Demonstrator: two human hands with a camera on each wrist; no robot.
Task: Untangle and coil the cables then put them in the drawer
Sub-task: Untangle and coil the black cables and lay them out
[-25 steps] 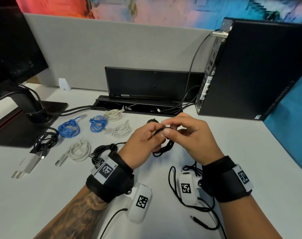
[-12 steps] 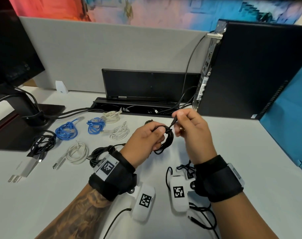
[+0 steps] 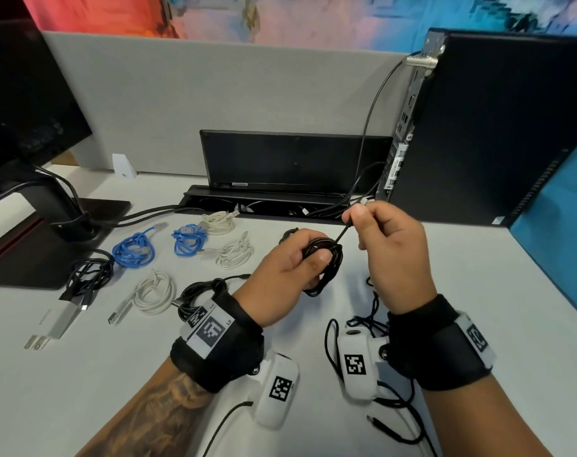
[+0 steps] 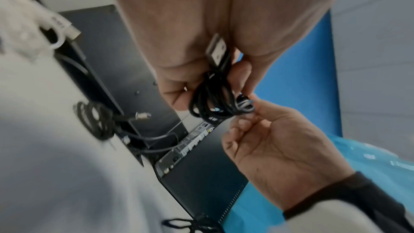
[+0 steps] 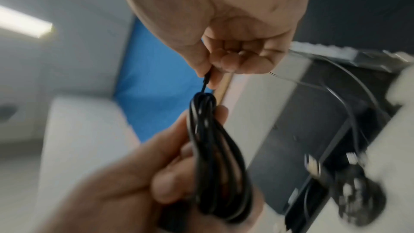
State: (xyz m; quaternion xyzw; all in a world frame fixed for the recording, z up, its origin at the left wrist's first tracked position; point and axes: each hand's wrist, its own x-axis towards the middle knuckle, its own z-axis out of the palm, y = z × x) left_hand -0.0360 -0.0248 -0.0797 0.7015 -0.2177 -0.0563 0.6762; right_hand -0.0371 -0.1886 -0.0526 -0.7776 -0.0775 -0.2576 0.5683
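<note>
At frame centre, above the bench [image 3: 478, 291]: left hand [image 3: 280, 278] clamped round the black coil [image 3: 326, 258]; just right, right hand [image 3: 389, 245] pinching its free end [image 3: 341, 234], drawn taut up-right. Best to keep the loops squeezed, pull the tail snug without spilling turns, then tuck it. Drawer not in view.

Bright, even light; head view bends at edges, wrist views blur.
</note>
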